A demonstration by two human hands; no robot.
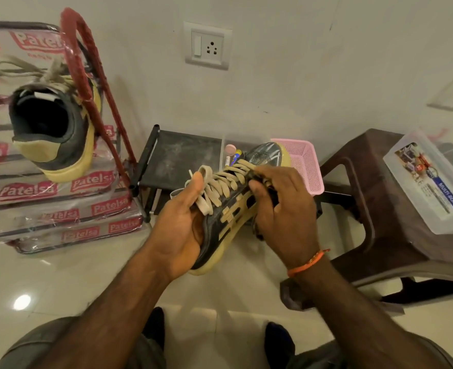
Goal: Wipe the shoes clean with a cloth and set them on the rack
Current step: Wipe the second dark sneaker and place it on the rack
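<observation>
A dark sneaker (228, 209) is cradled at the heel by the left hand (182, 225). The right hand (281, 209) presses a dark cloth (258, 230), barely visible, against its side. Light, soft-sided and floppy-laced, it is judged best gripped by its firm sole.

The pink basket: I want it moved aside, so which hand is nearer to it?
Right. The right hand, on the held shoe's far side, sits just beside the pink basket. The left hand grips the shoe's heel end, farther away.

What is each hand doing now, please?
Left hand: holds the shoe at its heel.
Right hand: fingers curled on a dark cloth, against the shoe.
</observation>
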